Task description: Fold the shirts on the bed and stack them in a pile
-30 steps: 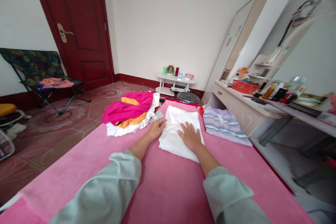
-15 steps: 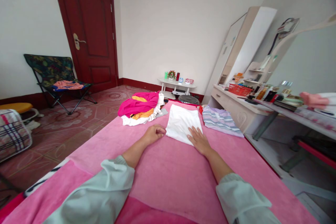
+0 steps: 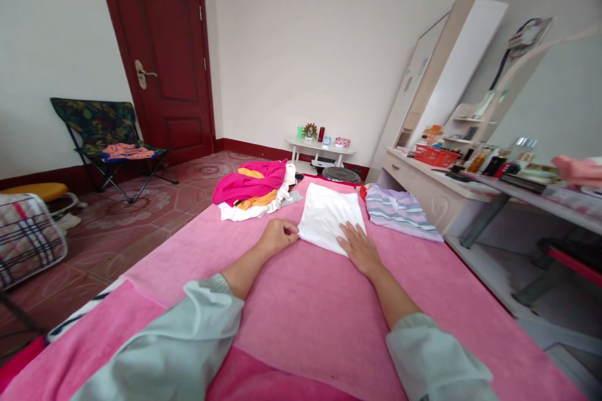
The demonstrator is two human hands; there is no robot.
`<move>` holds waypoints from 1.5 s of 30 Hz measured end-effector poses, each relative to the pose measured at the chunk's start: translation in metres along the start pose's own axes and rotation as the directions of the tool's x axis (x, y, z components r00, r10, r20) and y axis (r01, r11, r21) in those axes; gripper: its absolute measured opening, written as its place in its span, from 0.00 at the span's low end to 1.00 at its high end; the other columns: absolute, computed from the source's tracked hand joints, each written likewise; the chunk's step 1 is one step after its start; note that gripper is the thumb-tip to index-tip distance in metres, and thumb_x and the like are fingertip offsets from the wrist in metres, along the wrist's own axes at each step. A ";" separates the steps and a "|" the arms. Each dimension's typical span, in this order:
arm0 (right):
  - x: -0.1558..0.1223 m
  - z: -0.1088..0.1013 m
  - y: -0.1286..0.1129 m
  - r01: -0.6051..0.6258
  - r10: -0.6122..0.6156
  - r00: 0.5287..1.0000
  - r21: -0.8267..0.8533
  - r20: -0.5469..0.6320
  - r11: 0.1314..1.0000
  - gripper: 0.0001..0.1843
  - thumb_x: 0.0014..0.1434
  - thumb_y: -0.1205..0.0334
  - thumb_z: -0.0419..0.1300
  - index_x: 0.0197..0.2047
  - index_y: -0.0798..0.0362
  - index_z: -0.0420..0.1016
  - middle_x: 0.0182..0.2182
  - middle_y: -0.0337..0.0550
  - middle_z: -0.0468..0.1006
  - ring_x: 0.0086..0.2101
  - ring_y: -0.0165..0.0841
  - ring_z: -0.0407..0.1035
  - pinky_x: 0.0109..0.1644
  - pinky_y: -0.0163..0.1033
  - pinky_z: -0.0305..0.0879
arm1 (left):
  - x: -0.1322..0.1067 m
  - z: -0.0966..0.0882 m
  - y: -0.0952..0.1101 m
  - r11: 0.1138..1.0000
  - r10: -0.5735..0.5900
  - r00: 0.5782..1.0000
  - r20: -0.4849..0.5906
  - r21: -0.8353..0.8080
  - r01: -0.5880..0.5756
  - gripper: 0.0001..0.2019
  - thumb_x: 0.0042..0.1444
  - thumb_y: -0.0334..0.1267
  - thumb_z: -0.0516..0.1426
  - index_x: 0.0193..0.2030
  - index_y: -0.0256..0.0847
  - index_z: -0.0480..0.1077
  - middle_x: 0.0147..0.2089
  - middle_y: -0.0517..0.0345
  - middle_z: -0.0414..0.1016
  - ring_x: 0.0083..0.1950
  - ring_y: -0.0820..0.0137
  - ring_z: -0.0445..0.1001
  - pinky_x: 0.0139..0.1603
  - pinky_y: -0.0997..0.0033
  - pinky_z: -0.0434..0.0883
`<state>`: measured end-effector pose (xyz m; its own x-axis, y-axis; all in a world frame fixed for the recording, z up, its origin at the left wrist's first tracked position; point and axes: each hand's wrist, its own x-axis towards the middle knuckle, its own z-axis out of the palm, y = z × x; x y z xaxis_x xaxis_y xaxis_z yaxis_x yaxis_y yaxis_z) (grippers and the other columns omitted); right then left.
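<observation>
A folded white garment [image 3: 328, 213] lies flat on the pink bedspread [image 3: 305, 313] in front of me. My left hand [image 3: 277, 237] pinches its near left corner between thumb and fingers. Spread over the near right part of the cloth, my right hand [image 3: 360, 247] rests flat, palm down. To the left is a loose heap with a magenta garment [image 3: 235, 185], orange pieces and white ruffled cloth. On the right a striped lavender garment [image 3: 399, 210] lies folded.
A low white table [image 3: 320, 148] with small items stands beyond the bed. Along the right runs a dressing table [image 3: 418, 182] holding a red basket [image 3: 435, 156] and bottles. A folding chair [image 3: 108, 138] with clothes on it stands at left near the red door [image 3: 174, 62].
The view has shifted slightly, so the room sits a little further right. Both hands keep nearly the same places on the white garment, the left still pinching its corner.
</observation>
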<state>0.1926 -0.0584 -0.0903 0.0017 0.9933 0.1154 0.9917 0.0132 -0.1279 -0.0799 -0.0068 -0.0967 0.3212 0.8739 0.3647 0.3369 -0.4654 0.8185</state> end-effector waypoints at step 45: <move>-0.001 -0.001 0.000 -0.003 0.004 0.999 0.031 -0.032 1.000 0.32 0.64 0.40 0.35 0.68 0.40 0.47 0.68 0.33 0.44 0.66 0.40 0.35 0.65 0.55 0.42 | 0.007 0.007 0.025 0.972 0.233 0.960 0.154 -0.048 -0.228 0.12 0.49 0.28 0.54 0.38 0.37 0.78 0.30 0.62 0.77 0.29 0.73 0.69 0.30 0.78 0.65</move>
<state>0.1925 -0.0599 -0.0896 0.0096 0.9892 0.1462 0.9873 0.0138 -0.1584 -0.0635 -0.0133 -0.0768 0.5232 0.7091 0.4727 0.2115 -0.6454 0.7340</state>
